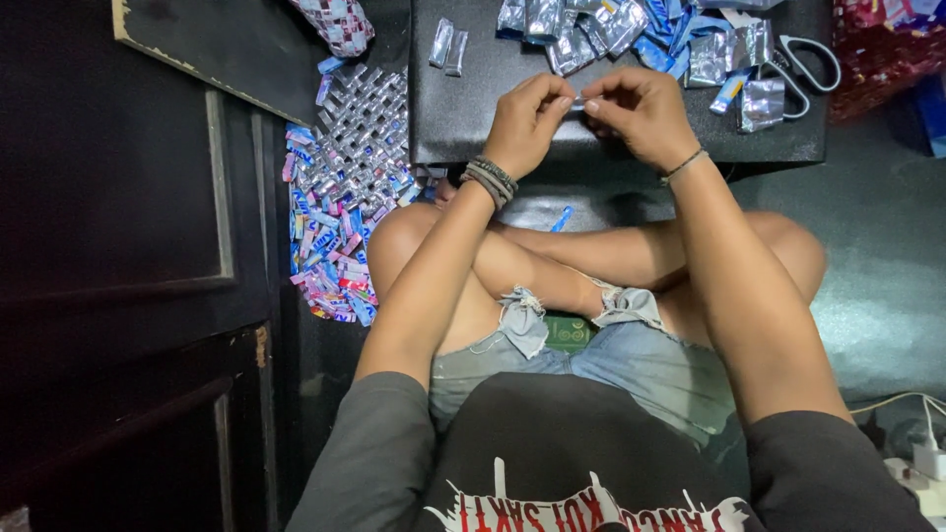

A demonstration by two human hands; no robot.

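Observation:
My left hand [527, 120] and my right hand [642, 113] meet over the front edge of a low black table [473, 108]. Between their fingertips they pinch a small folded foil strip [578, 101], silver with a bit of blue. Both hands grip it from either side. Dark bead bracelets circle my left wrist and a thin band my right. I sit cross-legged on the floor, knees under the table edge.
A heap of silver and blue foil wrappers [631, 30] lies at the table's back, with scissors [808, 64] to the right. A woven mat of folded wrappers [345, 187] lies on the floor at left, beside a dark wooden cabinet [128, 266]. White cables [921, 443] lie lower right.

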